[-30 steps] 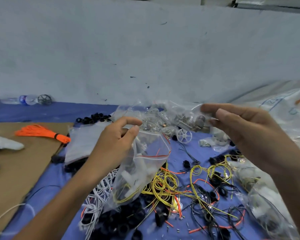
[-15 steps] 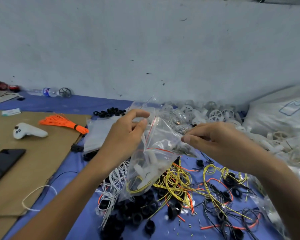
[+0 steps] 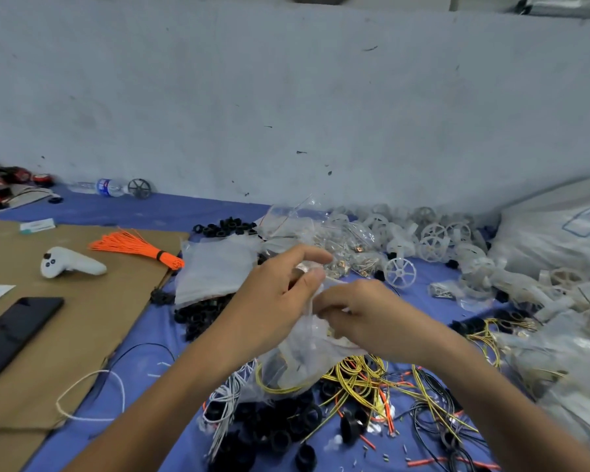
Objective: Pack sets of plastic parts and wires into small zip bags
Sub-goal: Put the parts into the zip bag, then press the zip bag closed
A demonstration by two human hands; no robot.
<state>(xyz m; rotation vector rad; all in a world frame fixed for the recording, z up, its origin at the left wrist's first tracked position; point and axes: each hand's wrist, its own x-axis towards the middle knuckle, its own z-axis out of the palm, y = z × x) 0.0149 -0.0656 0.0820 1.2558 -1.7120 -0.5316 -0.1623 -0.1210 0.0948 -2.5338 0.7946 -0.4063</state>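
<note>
The left hand (image 3: 276,298) has a closed grip on the small clear zip bag (image 3: 297,362), thumb and forefinger pinching one lip of its mouth. The bag hangs from that pinch above the desk, and a loop of yellow wire and some pale parts show through its lower half. The right hand (image 3: 365,315) now meets the left at the bag's mouth with its fingers curled in against the plastic. The fingertips are hidden, so whether its grip is on the other lip or on a small part cannot be told.

A second ago the right hand was held well apart at 3 o'clock. Half a second ago it was closing in with its fingertips pinched together. It has now reached the opening, which suggests a piece is being fed in or the mouth is being gathered to seal; this set looks close to done.

Under the bag, from 5 to 6 o'clock, lie tangled yellow, black and red loose wires (image 3: 361,373) and black plastic rings (image 3: 280,427) on the blue cloth (image 3: 143,338). At 1 to 2 o'clock sits a heap of white spoked plastic wheels (image 3: 401,272). At 9 o'clock a brown cardboard sheet (image 3: 65,318) carries a bundle of orange wires (image 3: 133,247), a white handheld controller (image 3: 69,265) and a black phone (image 3: 14,335).
</note>
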